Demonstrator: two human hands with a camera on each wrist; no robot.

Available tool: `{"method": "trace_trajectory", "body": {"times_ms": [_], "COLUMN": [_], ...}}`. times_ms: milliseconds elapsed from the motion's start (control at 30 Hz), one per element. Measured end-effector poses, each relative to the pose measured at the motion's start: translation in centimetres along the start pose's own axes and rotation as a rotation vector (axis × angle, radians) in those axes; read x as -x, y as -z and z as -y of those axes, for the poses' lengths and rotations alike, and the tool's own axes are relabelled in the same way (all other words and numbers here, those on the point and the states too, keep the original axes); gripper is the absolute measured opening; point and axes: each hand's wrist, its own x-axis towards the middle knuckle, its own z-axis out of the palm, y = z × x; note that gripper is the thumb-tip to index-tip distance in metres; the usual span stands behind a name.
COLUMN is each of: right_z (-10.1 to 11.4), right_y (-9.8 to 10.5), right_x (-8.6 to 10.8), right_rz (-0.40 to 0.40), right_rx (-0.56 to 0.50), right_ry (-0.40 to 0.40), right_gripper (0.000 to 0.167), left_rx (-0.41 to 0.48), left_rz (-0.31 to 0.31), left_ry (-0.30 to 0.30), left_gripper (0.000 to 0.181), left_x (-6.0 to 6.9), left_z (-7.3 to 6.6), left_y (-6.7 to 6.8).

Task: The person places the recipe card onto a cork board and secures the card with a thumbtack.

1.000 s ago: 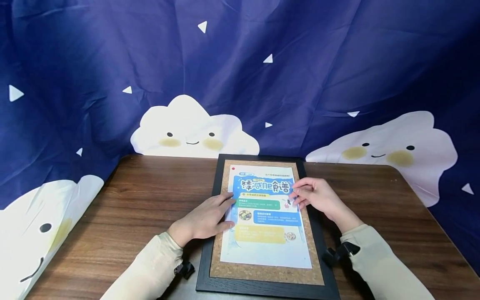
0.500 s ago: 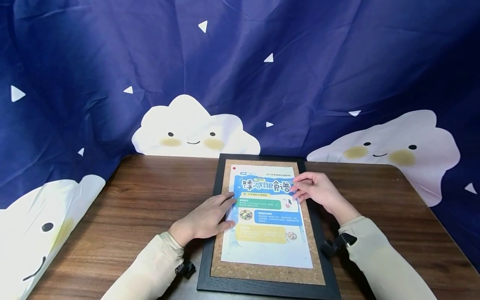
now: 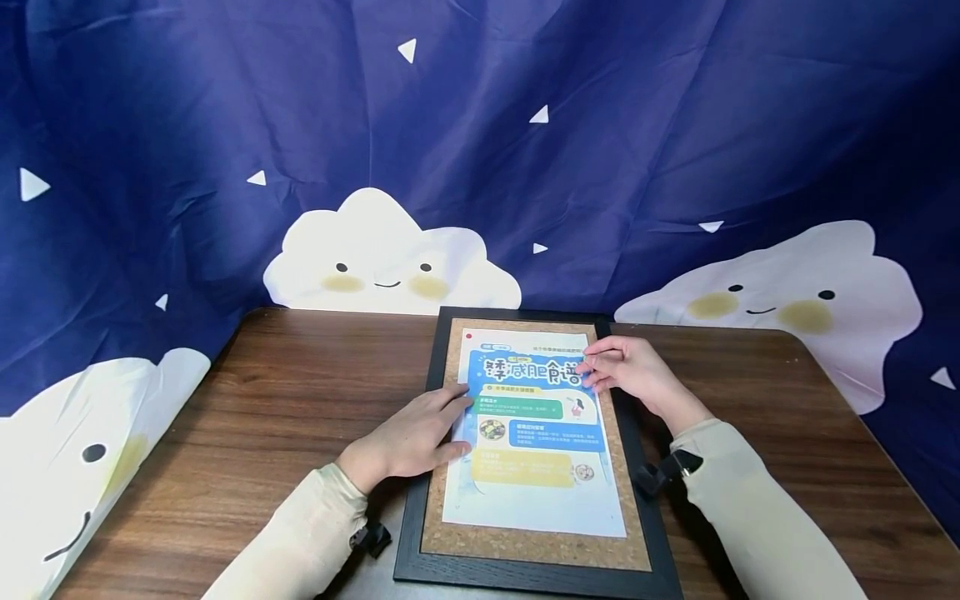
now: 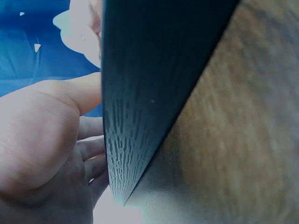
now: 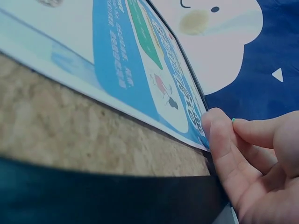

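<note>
The head view is showing a dark blue backdrop [image 3: 555, 75], printed with smiling white clouds and small triangles, hanging behind a brown wood-grain table [image 3: 330, 367]. On the table a cork board [image 3: 532, 546] is lying flat, its black frame [image 3: 536, 576] running round it and its far edge reaching close to the cloth. A printed sheet [image 3: 534, 435] with blue, green and yellow panels is lying on the cork, inside the frame. The left hand [image 3: 412, 433] is resting across the frame's left side, fingers extending loosely apart, their tips touching the sheet's left edge. The right hand [image 3: 632, 377] is sitting at the sheet's upper right edge, fingers and thumb bending together in a narrow pinch. Small black devices [image 3: 371, 539] are sitting at both wrists. A red dot [image 3: 468, 337] is marking the sheet's upper left corner. The right wrist view is showing a tiny green object [image 5: 233, 120] peeking from that pinch, its shape mostly hiding.
</note>
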Motion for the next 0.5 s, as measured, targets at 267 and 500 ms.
{"method": "trace_trajectory", "body": {"times_ms": [267, 500], "right_z": [-0.2, -0.1], "right_y": [0.1, 0.1], "right_x": [-1.0, -1.6], "right_rz": [0.001, 0.002], "right_rx": [-0.015, -0.025], "right_ry": [-0.009, -0.012], "right_gripper": [0.033, 0.033], "left_rx": [0.005, 0.010], "left_rz": [-0.002, -0.004], "left_ry": [-0.005, -0.004], "left_gripper": [0.069, 0.069], "left_x": [0.0, 0.1], "left_z": [0.1, 0.0], "left_y": [0.1, 0.1]}}
